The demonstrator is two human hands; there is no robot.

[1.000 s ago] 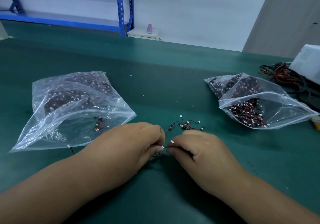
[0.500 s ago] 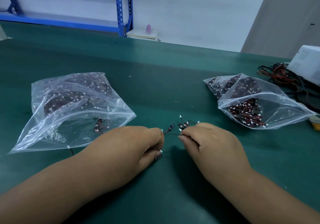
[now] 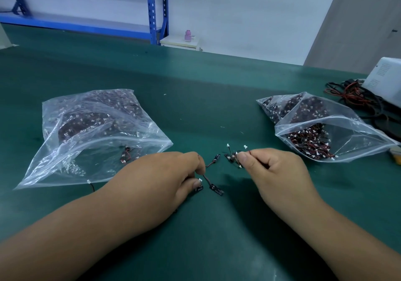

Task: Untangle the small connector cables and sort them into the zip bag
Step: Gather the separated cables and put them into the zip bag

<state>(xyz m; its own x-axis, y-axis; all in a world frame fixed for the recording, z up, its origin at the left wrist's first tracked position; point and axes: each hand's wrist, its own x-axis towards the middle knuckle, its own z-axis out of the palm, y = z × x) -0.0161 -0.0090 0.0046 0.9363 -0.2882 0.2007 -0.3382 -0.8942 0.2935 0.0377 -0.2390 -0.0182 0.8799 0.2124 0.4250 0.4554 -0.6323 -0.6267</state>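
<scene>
Hands have pulled apart since a second ago: they were fingertip to fingertip, now there's open tabletop (image 3: 195, 107) between them. My left hand (image 3: 156, 178) is curled, thumb and forefinger pinching the freed cables (image 3: 213, 186). Their black end tabs trail off its fingertips toward the middle, one lying up-right, one down-right. My right hand (image 3: 277, 172) has gone up and right and is pinching the small tangle (image 3: 232, 157), white plugs sticking up just beyond the thumb.

Relation that matters: the left zip bag (image 3: 54, 167) lies just beyond and left of the left hand, mouth facing me, a few loose cables already inside the opening. That reads to me as the sorted bag. The right zip bag (image 3: 358, 141), holding a knotted mass, sits right of the right hand, also mouth toward me — I'd call that the supply.

So the left hand is the nearer one for the drop. I expect a short sweep left and away, with the cables going in roughly along the mouth line so the tabs don't catch the zip rim. The right hand can hold the tangle where it is.

One stray cable (image 3: 90, 184) lies on the tabletop at the left bag's near edge, outside it.
</scene>
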